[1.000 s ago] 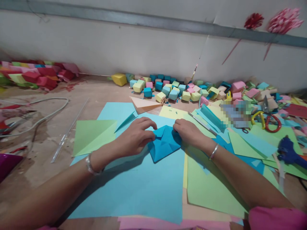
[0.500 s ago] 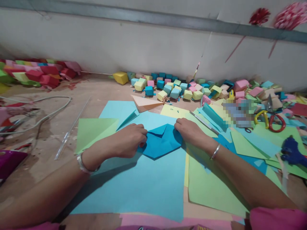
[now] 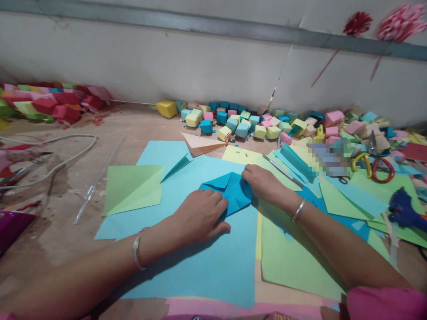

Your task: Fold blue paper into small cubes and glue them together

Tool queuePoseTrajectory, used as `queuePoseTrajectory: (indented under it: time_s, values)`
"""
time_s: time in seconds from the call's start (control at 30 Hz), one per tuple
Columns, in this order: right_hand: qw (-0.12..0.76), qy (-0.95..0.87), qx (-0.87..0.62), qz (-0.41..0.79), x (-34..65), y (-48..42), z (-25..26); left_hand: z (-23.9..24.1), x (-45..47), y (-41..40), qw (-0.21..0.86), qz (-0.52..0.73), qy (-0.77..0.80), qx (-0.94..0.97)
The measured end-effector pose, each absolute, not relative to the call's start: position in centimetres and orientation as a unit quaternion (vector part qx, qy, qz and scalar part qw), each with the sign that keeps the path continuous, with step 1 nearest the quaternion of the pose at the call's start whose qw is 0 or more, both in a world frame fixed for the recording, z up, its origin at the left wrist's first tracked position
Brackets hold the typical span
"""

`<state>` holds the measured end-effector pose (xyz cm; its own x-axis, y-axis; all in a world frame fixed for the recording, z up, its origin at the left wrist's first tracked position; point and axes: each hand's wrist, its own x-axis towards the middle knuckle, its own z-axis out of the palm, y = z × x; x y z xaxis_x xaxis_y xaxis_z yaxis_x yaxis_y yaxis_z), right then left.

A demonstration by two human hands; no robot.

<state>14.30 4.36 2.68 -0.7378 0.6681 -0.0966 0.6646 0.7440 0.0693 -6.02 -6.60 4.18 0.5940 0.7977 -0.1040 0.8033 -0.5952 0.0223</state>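
A partly folded dark blue paper [image 3: 230, 189] lies on a large light blue sheet [image 3: 200, 253]. My left hand [image 3: 200, 215] rests over the paper's near left corner, fingers curled and pressing down on it. My right hand [image 3: 263, 182] holds the paper's right edge with bent fingers. Both wrists wear silver bangles.
Green [image 3: 131, 186], yellow and blue sheets lie around. Many small folded paper cubes [image 3: 240, 124] line the wall. Scissors [image 3: 375, 164] and a blue glue gun [image 3: 405, 211] lie at the right. A white cable [image 3: 60, 162] and a clear stick [image 3: 96, 182] lie at the left.
My left hand slid from the paper's upper left down to its near corner, covering the lower part. The paper turned slightly. The right hand stayed on the right edge.
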Motion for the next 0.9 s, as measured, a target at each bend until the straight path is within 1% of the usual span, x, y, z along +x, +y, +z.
queuePoseTrajectory:
  time_s: [0.13, 0.23, 0.33, 0.4, 0.47, 0.53, 0.67, 0.8, 0.9]
  values:
    - [0.062, 0.933, 0.354, -0.029, 14.5, 4.6, 3.7, 3.5, -5.8, -6.6, 0.026, -0.042, 0.467, 0.883]
    - [0.031, 0.932, 0.358, -0.049, 14.8, 4.1, 4.9, 3.2, -5.8, -6.5, 0.024, -0.036, 0.456, 0.889]
    - [-0.002, 0.948, 0.300, -0.107, 14.8, 3.1, 6.0, 3.0, -6.0, -6.4, 0.029, -0.032, 0.456, 0.889]
    - [0.011, 0.956, 0.246, -0.160, 14.6, 2.4, 6.2, 2.9, -6.3, -6.3, 0.040, -0.029, 0.466, 0.883]
    - [0.038, 0.954, 0.238, -0.179, 14.3, 2.1, 5.9, 2.7, -6.7, -6.1, 0.057, -0.018, 0.482, 0.874]
    - [0.050, 0.947, 0.267, -0.170, 14.0, 2.2, 5.4, 2.6, -7.2, -5.8, 0.077, 0.011, 0.499, 0.863]
    - [0.037, 0.942, 0.305, -0.136, 13.9, 2.9, 4.3, 2.8, -7.8, -4.9, 0.116, 0.058, 0.538, 0.833]
    - [0.059, 0.931, 0.346, -0.100, 14.2, 3.8, 3.7, 3.2, -8.0, -4.2, 0.150, 0.029, 0.581, 0.799]
    - [0.068, 0.916, 0.382, -0.104, 14.4, 4.4, 3.3, 3.3, -8.1, -4.0, 0.160, 0.020, 0.586, 0.794]
